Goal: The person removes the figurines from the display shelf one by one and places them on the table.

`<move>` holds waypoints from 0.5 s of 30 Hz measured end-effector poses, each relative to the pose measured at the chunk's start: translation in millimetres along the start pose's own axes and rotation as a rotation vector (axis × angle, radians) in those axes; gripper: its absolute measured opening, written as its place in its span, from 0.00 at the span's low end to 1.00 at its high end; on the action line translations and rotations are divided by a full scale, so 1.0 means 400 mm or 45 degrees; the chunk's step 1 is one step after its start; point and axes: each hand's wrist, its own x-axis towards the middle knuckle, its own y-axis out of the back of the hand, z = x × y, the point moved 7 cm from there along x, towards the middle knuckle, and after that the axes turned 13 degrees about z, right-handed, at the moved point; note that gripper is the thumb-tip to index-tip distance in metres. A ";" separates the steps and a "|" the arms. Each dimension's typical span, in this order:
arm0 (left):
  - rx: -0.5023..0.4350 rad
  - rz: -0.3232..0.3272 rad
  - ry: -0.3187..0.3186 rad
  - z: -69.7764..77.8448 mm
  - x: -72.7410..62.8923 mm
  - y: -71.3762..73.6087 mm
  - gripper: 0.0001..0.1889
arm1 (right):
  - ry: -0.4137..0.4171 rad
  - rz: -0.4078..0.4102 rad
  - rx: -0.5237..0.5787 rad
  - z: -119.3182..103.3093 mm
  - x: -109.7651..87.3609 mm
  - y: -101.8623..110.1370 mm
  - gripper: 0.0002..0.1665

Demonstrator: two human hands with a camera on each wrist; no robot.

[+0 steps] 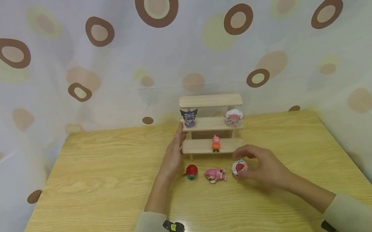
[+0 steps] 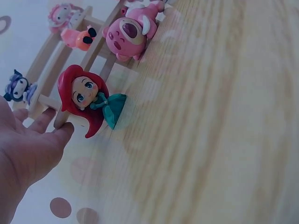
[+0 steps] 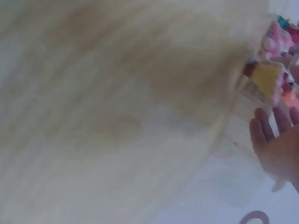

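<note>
Left hand (image 1: 172,157): wooden shelf (image 1: 210,99) held at its left end; to be kept steady. On the surface (image 1: 109,187), red-haired figure (image 1: 190,171) and pink bear (image 1: 215,174) best left undisturbed. Rightward, white-and-red figure (image 1: 240,166) is framed by the right hand's (image 1: 266,166) thumb and forefinger; whether this grip is closed cannot be told. Light, even pressure is advised.

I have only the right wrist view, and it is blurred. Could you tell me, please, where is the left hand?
Observer: The left hand is touching the left end of the wooden shelf.
Operator: Thank you. Is there some figurine close to its fingertips?
Observer: Yes, a purple figurine with pointed black ears stands at the left end of the middle board.
</note>
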 end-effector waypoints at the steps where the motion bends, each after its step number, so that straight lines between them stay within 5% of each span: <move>1: 0.001 -0.001 0.001 0.001 0.000 -0.001 0.33 | 0.015 0.041 -0.026 -0.009 0.008 0.015 0.30; 8: -0.003 -0.006 0.011 0.001 0.002 -0.003 0.34 | 0.073 0.406 -0.042 -0.028 0.101 0.121 0.30; 15: -0.022 -0.004 0.030 0.002 0.001 -0.004 0.34 | -0.080 0.418 0.204 -0.007 0.215 0.135 0.34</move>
